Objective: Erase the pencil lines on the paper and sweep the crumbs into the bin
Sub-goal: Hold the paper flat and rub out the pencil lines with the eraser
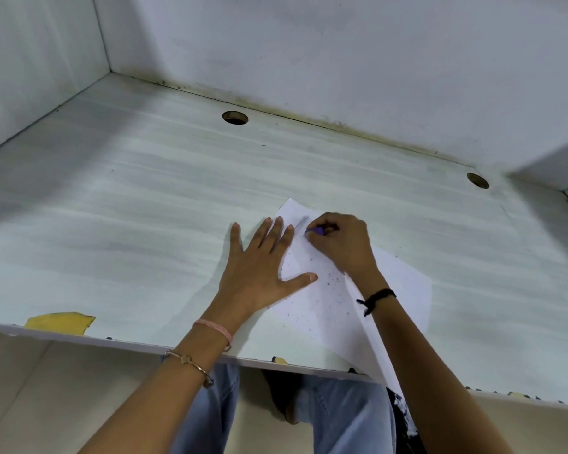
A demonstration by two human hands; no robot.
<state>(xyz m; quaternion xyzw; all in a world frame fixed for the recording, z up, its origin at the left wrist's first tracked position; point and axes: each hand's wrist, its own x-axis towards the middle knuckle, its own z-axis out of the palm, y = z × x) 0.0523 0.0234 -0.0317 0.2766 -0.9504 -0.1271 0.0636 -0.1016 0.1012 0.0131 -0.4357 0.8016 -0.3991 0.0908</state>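
**Paper half-erased, crumbs not yet swept**

Paper (348,290) lies skewed on the desk (112,224), its near corner hanging over the desk's front edge at about 5 o'clock from your hands. Nearest you, the lower half of the sheet is peppered with dark eraser crumbs (328,285), scattered between your two wrists.

Your left hand (259,267) is spread flat, fingers apart, pinning the sheet's left edge, with the thumb reaching in toward 3 o'clock. Your right hand (338,240) is curled tight around a small purple eraser (317,231), its tip on the paper at the sheet's far end, around 12 o'clock.

Just beyond that tip a faint grey pencil mark (302,221) shows, so by my reading you are in the erasing step, working the last visible lines near the far corner.

Next, you will likely need short strokes while your flat hand keeps the sheet from creasing. Sweeping then calls for gathering the crumbs without tipping them off the overhanging corner. No bin is in view.

No brand, label or readable writing appears anywhere.
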